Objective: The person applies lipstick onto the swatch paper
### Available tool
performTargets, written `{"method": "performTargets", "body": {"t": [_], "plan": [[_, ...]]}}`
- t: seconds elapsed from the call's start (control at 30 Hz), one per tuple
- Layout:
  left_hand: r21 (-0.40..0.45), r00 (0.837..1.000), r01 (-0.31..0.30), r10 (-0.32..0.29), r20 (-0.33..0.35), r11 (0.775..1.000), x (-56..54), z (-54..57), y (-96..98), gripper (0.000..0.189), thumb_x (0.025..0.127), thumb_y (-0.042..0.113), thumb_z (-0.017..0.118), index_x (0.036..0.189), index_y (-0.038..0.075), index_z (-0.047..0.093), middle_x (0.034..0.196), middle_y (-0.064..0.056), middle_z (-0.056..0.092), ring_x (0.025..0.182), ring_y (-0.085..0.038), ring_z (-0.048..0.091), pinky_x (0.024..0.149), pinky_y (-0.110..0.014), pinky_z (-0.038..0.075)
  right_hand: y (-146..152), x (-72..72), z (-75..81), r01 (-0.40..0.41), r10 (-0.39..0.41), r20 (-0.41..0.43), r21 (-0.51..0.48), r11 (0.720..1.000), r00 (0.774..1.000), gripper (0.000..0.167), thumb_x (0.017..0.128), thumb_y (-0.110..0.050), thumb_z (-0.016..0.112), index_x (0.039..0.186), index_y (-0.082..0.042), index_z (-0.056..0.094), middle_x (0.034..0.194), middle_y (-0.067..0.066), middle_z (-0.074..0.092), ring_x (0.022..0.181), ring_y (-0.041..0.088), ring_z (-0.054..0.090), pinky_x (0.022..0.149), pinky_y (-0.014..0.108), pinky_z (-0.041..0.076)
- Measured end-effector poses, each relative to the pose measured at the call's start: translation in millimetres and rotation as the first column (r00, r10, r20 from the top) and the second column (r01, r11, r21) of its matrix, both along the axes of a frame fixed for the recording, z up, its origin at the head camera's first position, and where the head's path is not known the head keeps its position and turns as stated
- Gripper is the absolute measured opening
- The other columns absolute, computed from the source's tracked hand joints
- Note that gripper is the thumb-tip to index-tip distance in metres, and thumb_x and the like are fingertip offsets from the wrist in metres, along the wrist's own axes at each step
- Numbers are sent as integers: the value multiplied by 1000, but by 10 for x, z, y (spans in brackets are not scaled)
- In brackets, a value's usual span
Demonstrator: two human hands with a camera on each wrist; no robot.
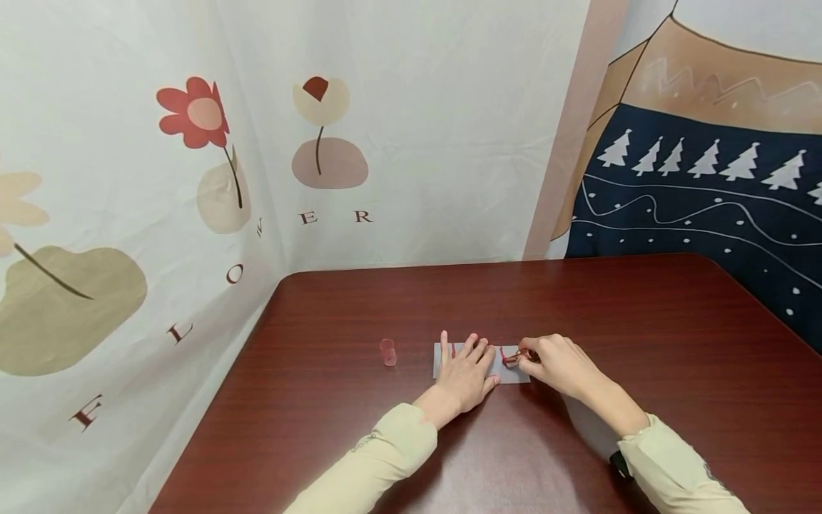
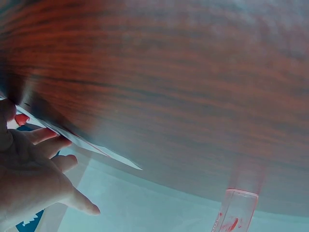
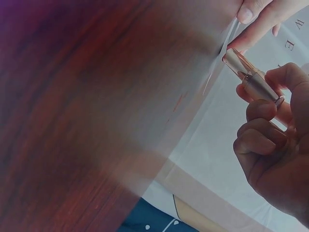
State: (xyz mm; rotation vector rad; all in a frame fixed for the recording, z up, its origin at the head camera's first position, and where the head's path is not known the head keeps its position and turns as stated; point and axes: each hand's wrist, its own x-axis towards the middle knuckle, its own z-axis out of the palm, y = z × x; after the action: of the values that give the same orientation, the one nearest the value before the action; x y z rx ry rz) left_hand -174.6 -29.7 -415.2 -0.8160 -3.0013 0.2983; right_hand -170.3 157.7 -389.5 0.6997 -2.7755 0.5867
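Observation:
A white sheet of paper (image 1: 514, 376) lies on the table with red strokes on it. My left hand (image 1: 461, 378) rests over its left part, fingers spread and straight, hiding much of the sheet. In my right hand (image 1: 560, 365) a lipstick (image 3: 258, 86) is pinched between thumb and fingers, its tube metallic and shiny. It tilts so its tip meets the right part of the paper, at the end of a red stroke (image 1: 503, 353). Left of the paper stands or lies a clear pinkish lipstick cap (image 1: 388, 353), smeared red inside, as the left wrist view shows (image 2: 235, 212).
The brown wooden table (image 1: 359, 307) has a glossy, reflecting top. Faint red marks (image 3: 179, 102) show on it near the paper in the right wrist view. Behind the table hang a white flower-printed curtain (image 1: 437, 143) and a dark blue cloth with trees (image 1: 700, 193).

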Motion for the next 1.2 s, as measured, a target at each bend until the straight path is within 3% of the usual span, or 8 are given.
{"method": "performTargets", "body": {"t": [0.53,0.9,1.2], "plan": [[17,1000,1,-1,22,1000,5,10,8,56,96,52,34,146,26,33,149,5,30,139,-12,18,106,-57,6,7,45,17,5,-5,5,-2,1000,1000,6,78,-12,62,82,-12,67,56,-12,42,47,2,34,41,21,29],[28,1000,6,-6,-8,1000,32,-37,-17,55,96,52,35,144,25,37,148,5,33,138,-12,21,105,-58,9,-4,70,-24,-10,11,19,-15,1000,1000,6,79,-11,60,78,-14,65,56,-13,41,47,1,33,42,20,28],[22,1000,4,-4,-17,1000,18,-33,-12,56,96,53,34,144,25,36,148,6,33,137,-12,22,106,-58,9,3,64,-35,-15,14,-27,-15,1000,1000,5,79,-12,60,77,-13,65,57,-13,42,48,0,34,42,20,28]]}}
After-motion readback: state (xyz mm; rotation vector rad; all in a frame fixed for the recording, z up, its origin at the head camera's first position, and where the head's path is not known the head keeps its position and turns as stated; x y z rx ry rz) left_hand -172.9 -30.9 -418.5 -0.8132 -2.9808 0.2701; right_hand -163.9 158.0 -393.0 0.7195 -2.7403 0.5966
